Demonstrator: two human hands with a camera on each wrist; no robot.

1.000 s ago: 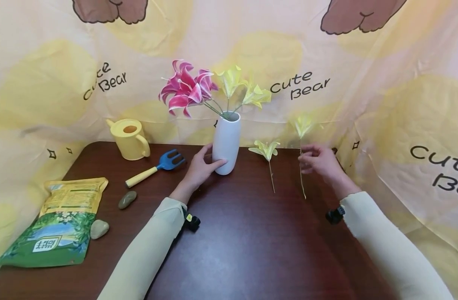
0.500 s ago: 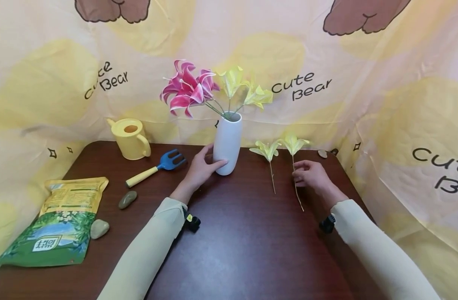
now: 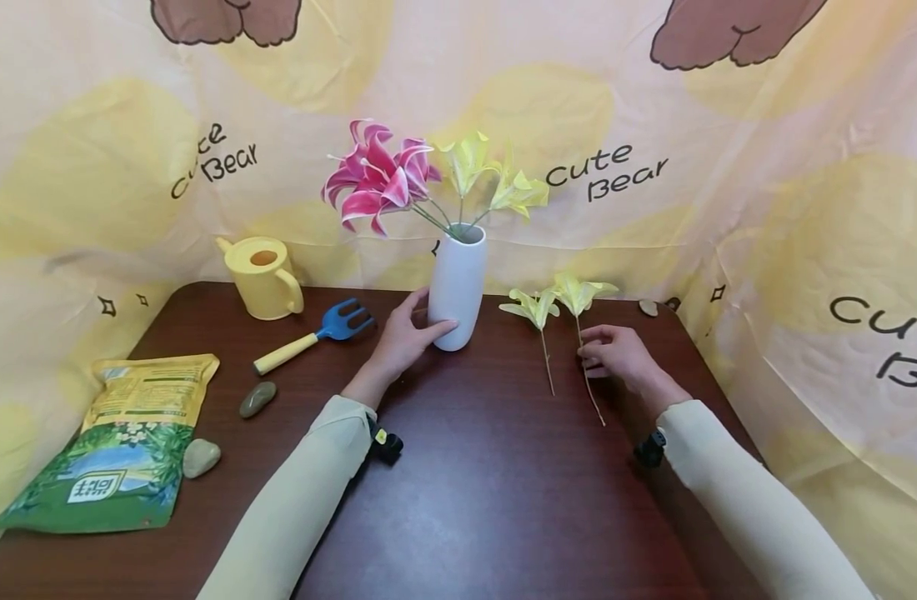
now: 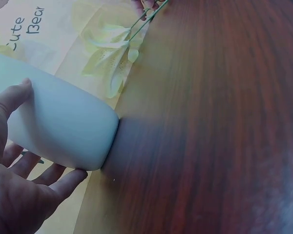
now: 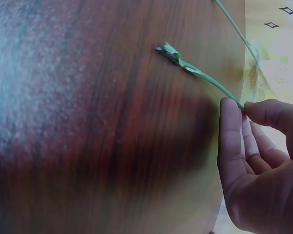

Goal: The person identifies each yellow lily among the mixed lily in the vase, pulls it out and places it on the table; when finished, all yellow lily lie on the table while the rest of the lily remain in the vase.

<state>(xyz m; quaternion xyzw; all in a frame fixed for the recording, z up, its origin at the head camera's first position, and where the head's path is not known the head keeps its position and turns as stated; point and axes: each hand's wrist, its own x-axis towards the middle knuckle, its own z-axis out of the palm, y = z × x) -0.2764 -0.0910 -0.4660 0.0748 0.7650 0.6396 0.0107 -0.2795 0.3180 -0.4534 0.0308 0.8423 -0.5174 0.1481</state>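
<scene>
A white vase (image 3: 455,287) stands at the back middle of the dark wooden table (image 3: 488,500) with pink lilies (image 3: 372,179) and yellow lilies (image 3: 496,179) in it. My left hand (image 3: 421,321) grips the vase near its base, with the thumb and fingers curled round it; the left wrist view shows the vase (image 4: 58,124) close up. My right hand (image 3: 588,354) pinches the thin stem of a loose yellow lily (image 3: 576,292), held low over the table. In the right wrist view the stem (image 5: 200,73) runs out from the thumb and forefinger. Another yellow lily (image 3: 533,307) lies flat just to its left.
A yellow watering can (image 3: 262,275) and a blue hand fork (image 3: 312,333) sit left of the vase. Two stones (image 3: 256,398) (image 3: 200,457) and a green soil bag (image 3: 117,446) lie at the front left. A small stone (image 3: 648,307) rests at the back right. Printed cloth walls enclose the table.
My right hand has brought the yellow lily left and down, from upright near the cloth wall to beside the lying lily. The left hand has stayed on the vase.
</scene>
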